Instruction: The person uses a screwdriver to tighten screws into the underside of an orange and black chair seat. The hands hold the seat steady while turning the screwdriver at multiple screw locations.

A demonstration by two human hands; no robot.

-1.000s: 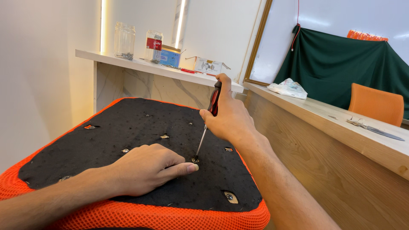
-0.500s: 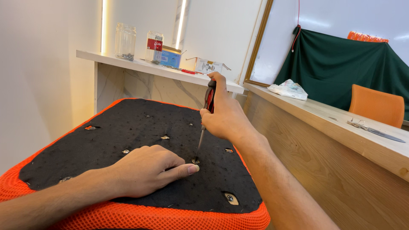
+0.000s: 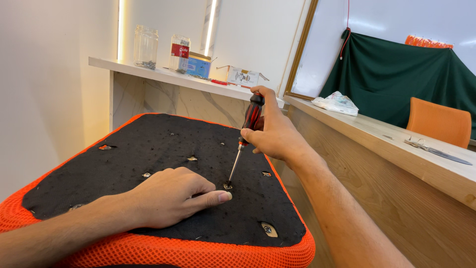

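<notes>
An upturned seat cushion with an orange mesh edge (image 3: 208, 250) and a black felt underside (image 3: 158, 144) fills the lower left. My right hand (image 3: 275, 136) grips a red and black screwdriver (image 3: 246, 131), held nearly upright with its tip in a screw hole (image 3: 227, 186) near the middle of the felt. My left hand (image 3: 173, 196) lies flat on the black felt, its thumb tip right beside that hole. Several other small holes with metal inserts dot the black surface.
A white shelf (image 3: 163, 74) behind the cushion carries two glass jars (image 3: 146, 47), a blue box and a small white carton (image 3: 243, 76). A wooden counter (image 3: 396, 144) runs along the right with a plastic bag and metal tools. An orange chair (image 3: 437, 121) stands before a green cloth.
My right hand has shifted slightly on the screwdriver handle, whose top leans a little more to the right. My left hand stays on the felt.
</notes>
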